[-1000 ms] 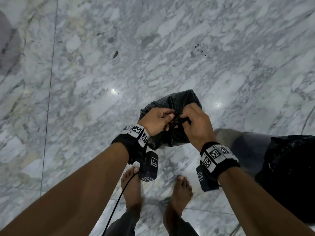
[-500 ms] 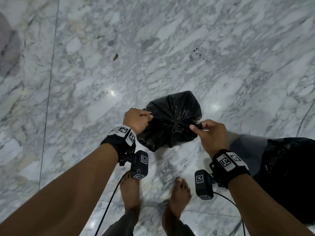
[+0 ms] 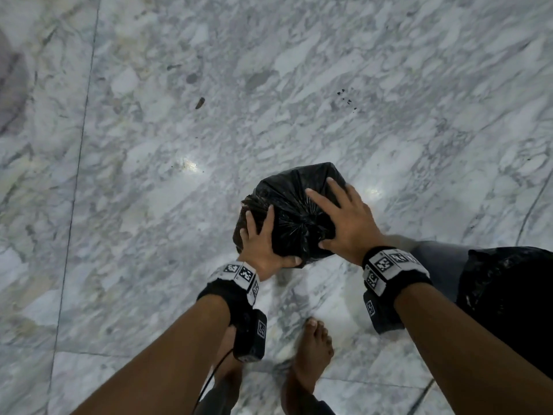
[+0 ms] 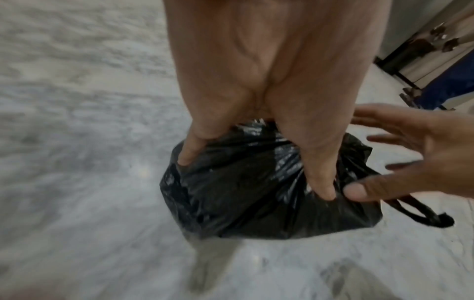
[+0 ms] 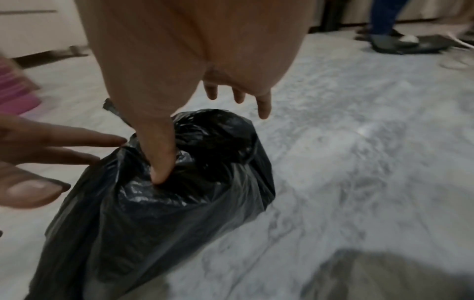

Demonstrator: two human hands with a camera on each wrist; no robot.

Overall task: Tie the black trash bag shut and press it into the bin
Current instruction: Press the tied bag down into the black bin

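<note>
Left hand (image 3: 259,244), right hand (image 3: 348,224) on bag (image 3: 287,196)

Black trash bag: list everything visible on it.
The black trash bag is thin, glossy, wrinkled plastic, small and bulging, its neck gathered into radiating pleats and knotted, a tie loop sticking out. It seems lifted off the marble floor. The left hand cups its side, thumb beneath; the right hand lies spread on top.

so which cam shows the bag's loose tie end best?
Left wrist. The tie end sticks out clear of the black trash bag as a dark loop, just below the right hand. In the head view the right hand covers it. The right wrist shows only a dark scrap behind the thumb, possibly part of it.
</note>
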